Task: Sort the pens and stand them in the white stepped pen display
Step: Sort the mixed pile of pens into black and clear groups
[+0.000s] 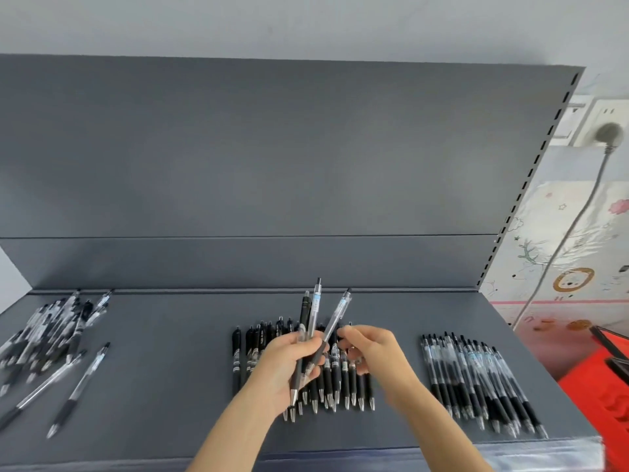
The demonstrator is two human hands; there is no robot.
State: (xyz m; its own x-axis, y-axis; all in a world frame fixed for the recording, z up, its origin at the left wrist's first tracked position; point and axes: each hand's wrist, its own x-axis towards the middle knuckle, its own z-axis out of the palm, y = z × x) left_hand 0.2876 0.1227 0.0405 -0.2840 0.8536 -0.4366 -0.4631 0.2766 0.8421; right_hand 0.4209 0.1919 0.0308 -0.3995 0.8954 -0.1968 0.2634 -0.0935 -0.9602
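1. Grey metal shelf (170,369), backed by a grey panel (272,148), carries every pen in view.
2. The left hand (289,366) has its fingers (308,345) curled tight round a fan of three pens held tips down. These are a black-barrelled click pen (304,310), an upright clear-barrelled pen (316,301) and a slanted clear-barrelled pen (340,310) that leans toward the other hand.
3. The right hand (371,352) sits just beside the left, its fingers (350,332) bent, with the tips close against the slanted pen's barrel. Blur hides the contact, so I cannot tell whether they pinch it.
4. Directly beneath both sets of fingers lies a row of black pens with dark grips (237,356), side by side, metal tips toward the person.
5. Well outside the right fingers lies a row of clear pens with black grips (476,379), packed closely.
6. Far outside the left fingers sits a loose heap of mixed black and clear pens (51,332), blurred. Two stray clear pens (80,386) lie on its near side.
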